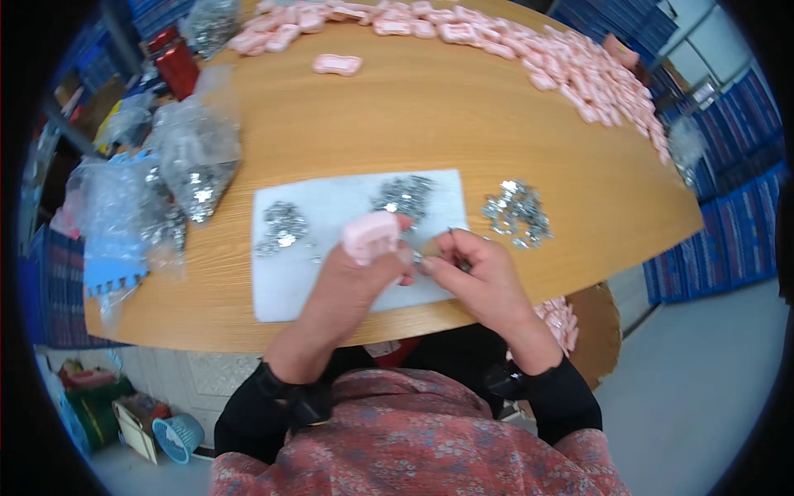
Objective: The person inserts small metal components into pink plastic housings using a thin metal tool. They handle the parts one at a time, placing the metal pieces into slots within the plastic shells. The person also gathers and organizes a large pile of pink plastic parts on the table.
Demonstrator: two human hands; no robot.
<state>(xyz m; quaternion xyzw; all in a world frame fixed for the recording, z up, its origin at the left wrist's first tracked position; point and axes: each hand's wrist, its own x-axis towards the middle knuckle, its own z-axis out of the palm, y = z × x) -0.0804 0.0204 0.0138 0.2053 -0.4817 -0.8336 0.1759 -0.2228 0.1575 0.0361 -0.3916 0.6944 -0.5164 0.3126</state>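
My left hand (pixel 341 285) is closed around a pink plastic casing (pixel 370 235), held up over a white foam sheet (pixel 277 304). Close beside it, my right hand (pixel 486 279) pinches with thumb and forefinger. A small silvery piece (pixel 416 258) shows at those fingertips, too tiny to tell its kind; whether it touches the casing I cannot tell. Two heaps of small shiny metal parts lie on the sheet, a left heap (pixel 283 225) and a far heap (pixel 404 195). Another loose heap of metal parts (pixel 518 212) is on the wood to the right.
Many pink casings (pixel 571 70) pile along the far edge of the wooden table (pixel 397 124), with a single casing (pixel 337 64) nearer. Clear bags of metal parts (pixel 197 157) and a bagged blue item (pixel 120 219) stand left. Blue crates (pixel 719 223) flank the table.
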